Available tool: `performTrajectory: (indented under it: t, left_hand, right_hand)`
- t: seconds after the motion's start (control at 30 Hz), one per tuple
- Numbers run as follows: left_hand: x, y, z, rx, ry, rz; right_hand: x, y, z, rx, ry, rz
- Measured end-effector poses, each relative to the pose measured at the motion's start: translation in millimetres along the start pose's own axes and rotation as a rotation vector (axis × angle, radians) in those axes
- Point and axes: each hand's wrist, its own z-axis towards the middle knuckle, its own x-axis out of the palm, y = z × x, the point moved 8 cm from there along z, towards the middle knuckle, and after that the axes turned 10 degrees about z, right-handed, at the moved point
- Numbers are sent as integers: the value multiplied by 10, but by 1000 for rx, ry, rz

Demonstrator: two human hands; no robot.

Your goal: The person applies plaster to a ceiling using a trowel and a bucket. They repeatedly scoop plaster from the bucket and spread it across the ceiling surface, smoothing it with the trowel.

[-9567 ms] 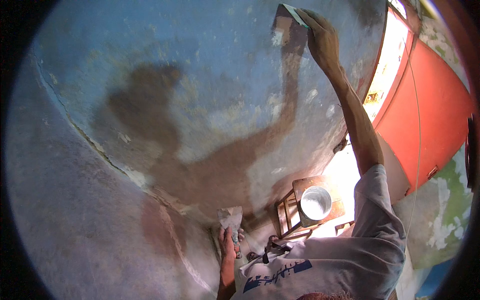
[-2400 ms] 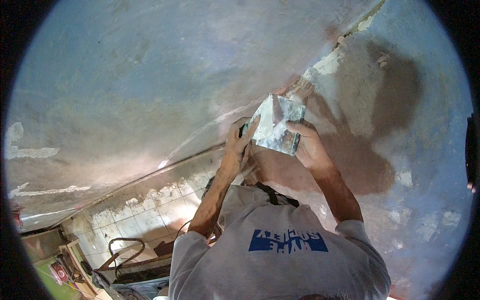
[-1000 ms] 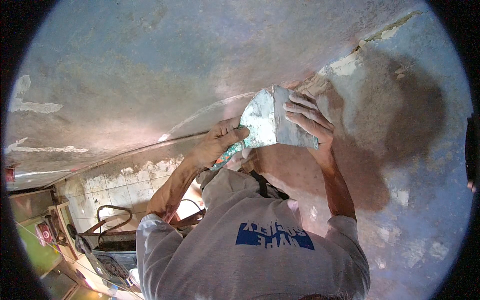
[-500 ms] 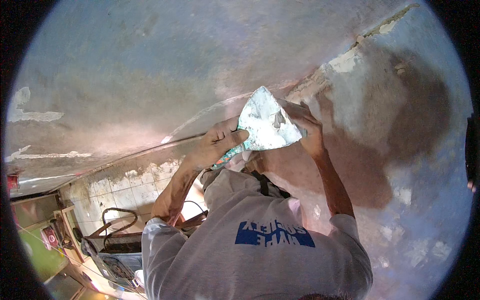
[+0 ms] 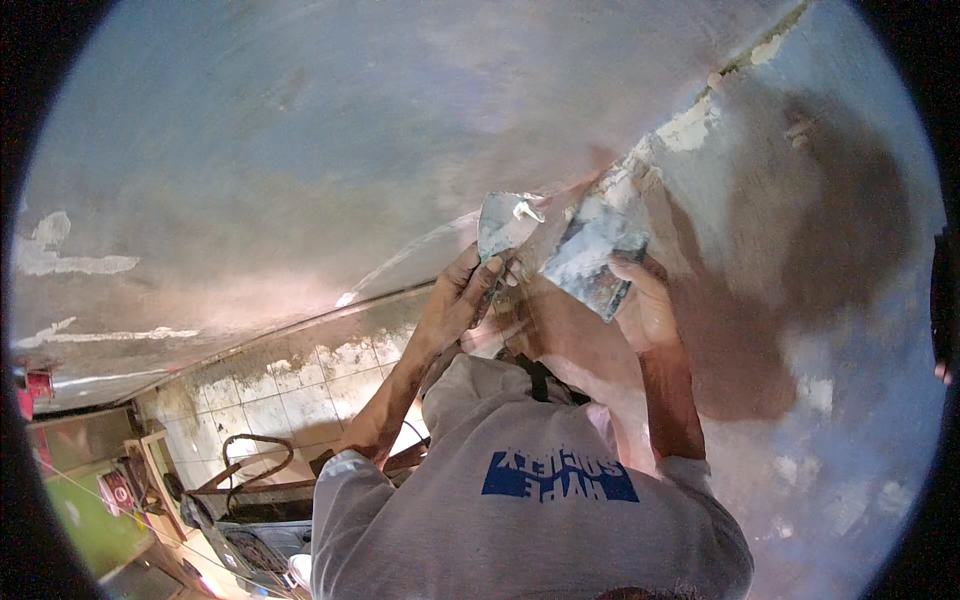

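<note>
So, left hand (image 5: 466, 287), scraper (image 5: 499, 230); right hand (image 5: 648, 297), blade (image 5: 588, 252)

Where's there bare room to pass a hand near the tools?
Narrow gap: between the scraper in the left hand and the plate in the right hand. Looks wider: between the forearms, above the shirt. Pale tiles look bare between the wall and dark loop. Crowded: lower left, dark clutter.

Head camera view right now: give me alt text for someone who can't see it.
A person's left hand holds a scraper bearing a white dab, and the right hand holds a smeared rectangular plate, before patchy bluish walls.
</note>
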Motion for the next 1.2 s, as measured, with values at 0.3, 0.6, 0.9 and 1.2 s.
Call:
performTrajectory:
  t: [0.3,0.6,0.9,1.2]
  left_hand:
    - [-65,190,74,42,-69,-154]
    - [38,70,-26,-160,159,-148]
    - [-30,153,-54,-135,96,-54]
    - [-61,-125,3,33,22,-59]
  right_hand:
    - [77,134,-9,-165,65,-204]
    - [423,292,175,-542,301,-971]
    - [618,126,136,-1080,566,-1414]
    - [-928,103,424,-288,-95,-652]
